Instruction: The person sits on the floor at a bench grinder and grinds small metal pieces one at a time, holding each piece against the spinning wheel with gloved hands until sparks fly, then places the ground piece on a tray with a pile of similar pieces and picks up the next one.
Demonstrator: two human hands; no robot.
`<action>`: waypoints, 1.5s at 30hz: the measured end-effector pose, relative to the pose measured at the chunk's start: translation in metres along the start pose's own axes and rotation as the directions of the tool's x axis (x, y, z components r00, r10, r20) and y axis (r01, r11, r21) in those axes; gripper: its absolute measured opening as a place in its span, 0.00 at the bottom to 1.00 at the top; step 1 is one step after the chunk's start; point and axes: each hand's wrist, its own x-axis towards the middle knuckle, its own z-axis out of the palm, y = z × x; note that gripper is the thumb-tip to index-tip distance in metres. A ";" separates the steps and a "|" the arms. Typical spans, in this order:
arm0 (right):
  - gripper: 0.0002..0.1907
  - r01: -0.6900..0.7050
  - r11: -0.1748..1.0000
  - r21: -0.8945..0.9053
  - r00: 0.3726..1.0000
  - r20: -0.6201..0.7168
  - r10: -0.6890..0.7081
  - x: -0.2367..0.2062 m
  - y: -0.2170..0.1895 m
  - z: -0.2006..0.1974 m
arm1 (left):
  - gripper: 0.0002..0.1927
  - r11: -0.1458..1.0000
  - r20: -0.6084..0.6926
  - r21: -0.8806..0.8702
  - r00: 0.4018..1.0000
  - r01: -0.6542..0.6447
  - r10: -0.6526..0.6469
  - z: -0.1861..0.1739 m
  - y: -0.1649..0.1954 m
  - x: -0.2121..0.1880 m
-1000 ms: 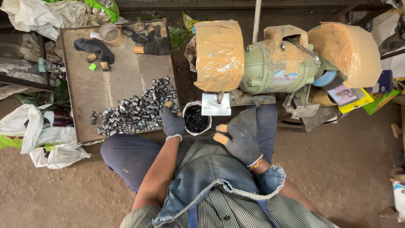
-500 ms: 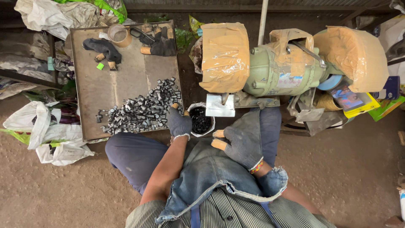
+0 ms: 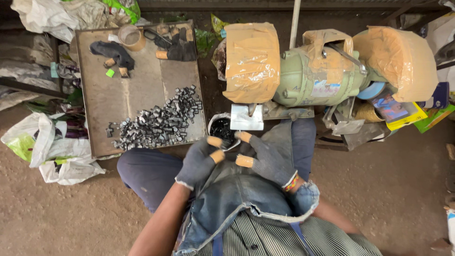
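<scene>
Both my hands wear dark grey gloves with bare fingertips and hover over my lap. My left hand point(image 3: 201, 160) is curled just below a small bowl point(image 3: 214, 121) of dark metal bits; whether it holds anything is hidden. My right hand point(image 3: 266, 159) is beside it, fingers apart and holding nothing, below the metal rest point(image 3: 247, 117) of a green bench grinder point(image 3: 310, 78). The grinder's wheel guards point(image 3: 251, 61) are wrapped in taped brown cardboard. A pile of small shiny metal pieces point(image 3: 159, 121) lies on a flat metal tray point(image 3: 97, 102) to the left.
At the back of the tray lie a dark glove point(image 3: 113, 51), another glove point(image 3: 180, 47) and a tape roll point(image 3: 130, 37). White plastic bags point(image 3: 52, 151) sit to the left on a dirt floor point(image 3: 403, 189). Boxes and clutter point(image 3: 403, 114) crowd the right.
My left hand has drawn back from the edge of the metal pile on the tray to in front of the bowl, closer to my right hand. The view has shifted slightly.
</scene>
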 end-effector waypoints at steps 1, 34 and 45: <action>0.28 0.061 0.998 -0.015 0.998 0.014 -0.061 0.000 -0.002 -0.002 | 0.12 0.991 0.093 0.033 0.987 -0.133 0.130 0.004 0.006 -0.008; 0.15 0.236 0.818 -0.525 0.852 -0.293 -0.434 0.063 0.051 -0.034 | 0.17 0.351 0.387 0.654 0.694 -0.671 0.607 0.024 0.045 0.096; 0.13 0.255 0.792 -0.554 0.787 -0.357 -0.503 0.071 0.066 -0.029 | 0.16 0.380 0.372 0.614 0.678 -0.692 0.634 0.014 0.046 0.090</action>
